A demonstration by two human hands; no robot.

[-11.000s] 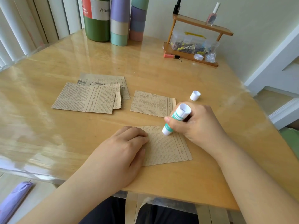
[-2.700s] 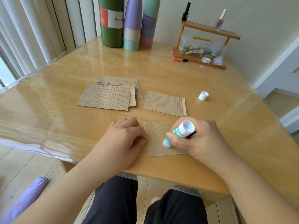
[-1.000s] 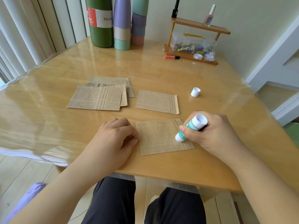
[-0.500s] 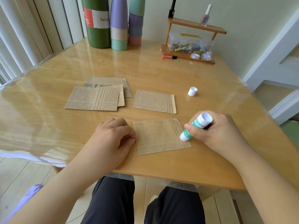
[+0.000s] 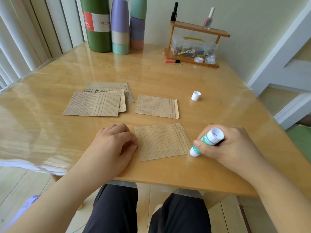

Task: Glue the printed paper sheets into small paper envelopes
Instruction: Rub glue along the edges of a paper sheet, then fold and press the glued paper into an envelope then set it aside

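On the counter (image 5: 168, 78), a white cap (image 5: 196, 95) stands beyond the right hand (image 5: 230, 147), which grips a glue stick (image 5: 207, 141) at the near sheet's (image 5: 161, 141) right edge. The left hand (image 5: 111, 145), fingers curled, touches its left edge. One folded sheet (image 5: 156, 106) and a pile (image 5: 99, 101) lie behind.

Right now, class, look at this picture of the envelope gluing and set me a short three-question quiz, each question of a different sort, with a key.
1. True or false: the glue stick is in the right hand.
2. Where does the white cap stand? A) on the glue stick B) on the table, apart from the papers C) on the wooden rack
3. Fill in: the left hand rests at the ____ edge of the nearest paper.

Key: 1 true; 2 B; 3 left.
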